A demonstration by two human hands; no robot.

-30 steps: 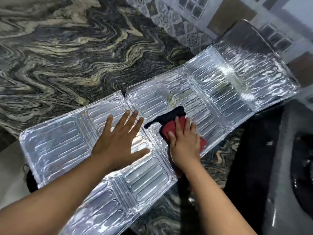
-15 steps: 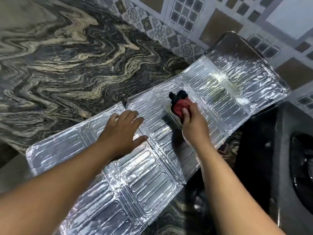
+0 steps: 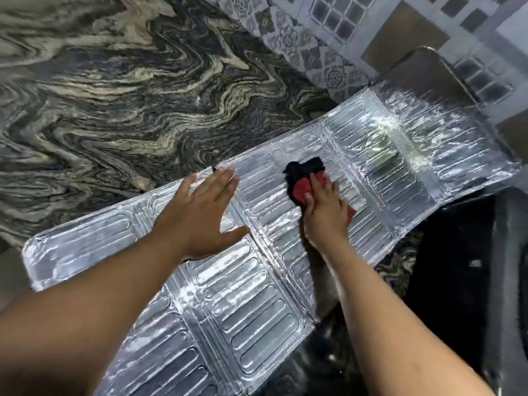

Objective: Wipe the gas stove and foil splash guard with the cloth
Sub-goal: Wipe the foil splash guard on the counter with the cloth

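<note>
Your left hand (image 3: pixel 200 215) — fingers straight, pressing the foil splash guard (image 3: pixel 257 295) flat on the marble counter (image 3: pixel 114 95). Your right hand (image 3: pixel 325 212) presses the red-and-black cloth (image 3: pixel 303 178) mid-panel. The foil looks thin, crease-prone — brace beside each stroke.

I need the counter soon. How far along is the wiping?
Partway at best. In hand: the right hand presses the cloth onto the middle panel of the foil splash guard, while the left hand lies flat on it. Left: a yellowish patch on the far panel; the gas stove at right goes unattended.
</note>
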